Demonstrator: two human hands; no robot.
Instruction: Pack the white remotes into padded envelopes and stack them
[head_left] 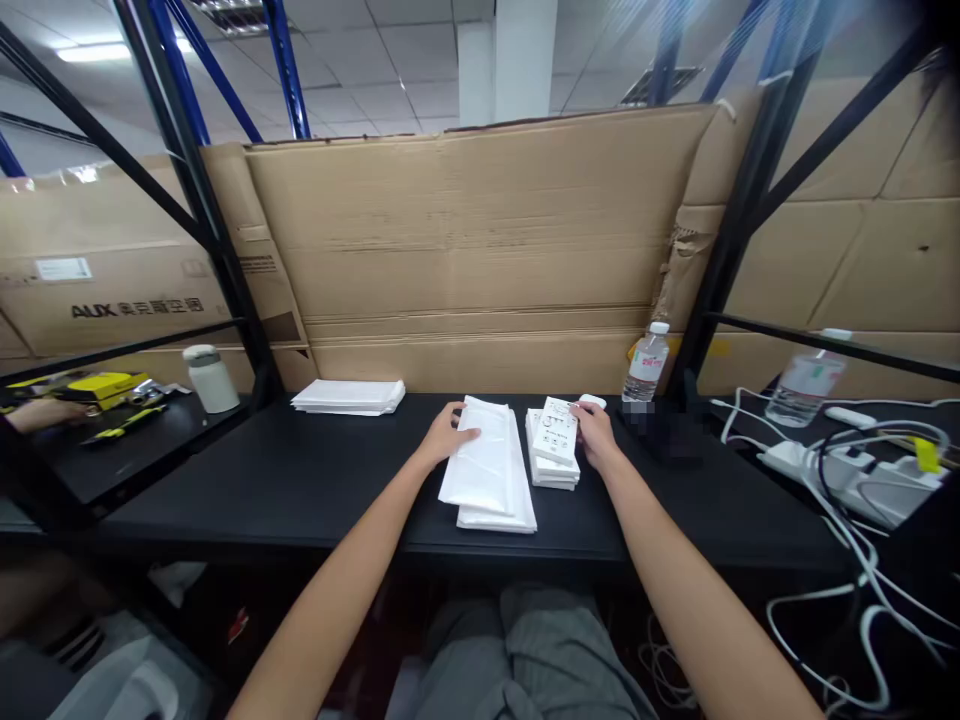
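Note:
On the black table, my left hand lies flat with fingers stretched on the top of a stack of white plastic bags. My right hand pinches a small white printed leaflet and holds it tilted over a low stack of like leaflets. A small white object sits just behind my right hand.
Another pile of white bags lies at the back left. A water bottle stands at the back right, a white cup on the left bench. Cardboard sheets wall the back. Power strips and cables crowd the right. Another person's hand is far left.

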